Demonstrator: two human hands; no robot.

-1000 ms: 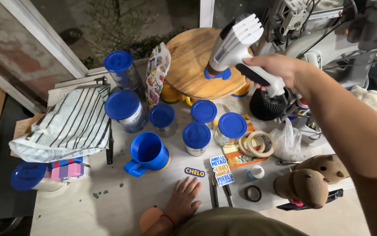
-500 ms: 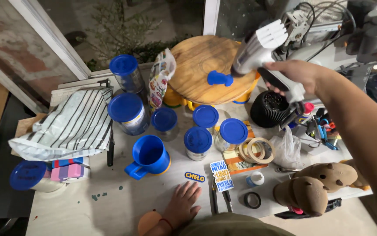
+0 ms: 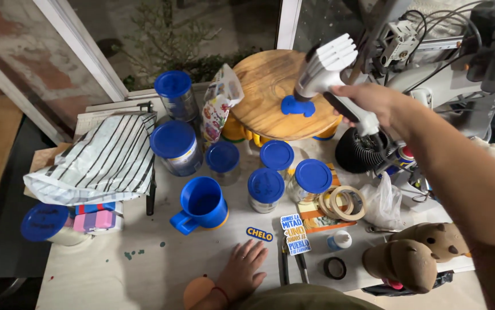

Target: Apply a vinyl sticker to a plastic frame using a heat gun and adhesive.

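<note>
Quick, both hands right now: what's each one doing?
Left hand: open, flat on the table, holding nothing.
Right hand: closed around the white heat gun handle.

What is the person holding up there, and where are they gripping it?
The right hand grips a white heat gun by its handle. The left hand rests flat on the table, holding nothing.

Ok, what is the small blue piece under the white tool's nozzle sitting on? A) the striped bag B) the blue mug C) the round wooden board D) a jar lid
C: the small blue piece lies on the round wooden board, just below the white tool gripped by the right hand.
</note>
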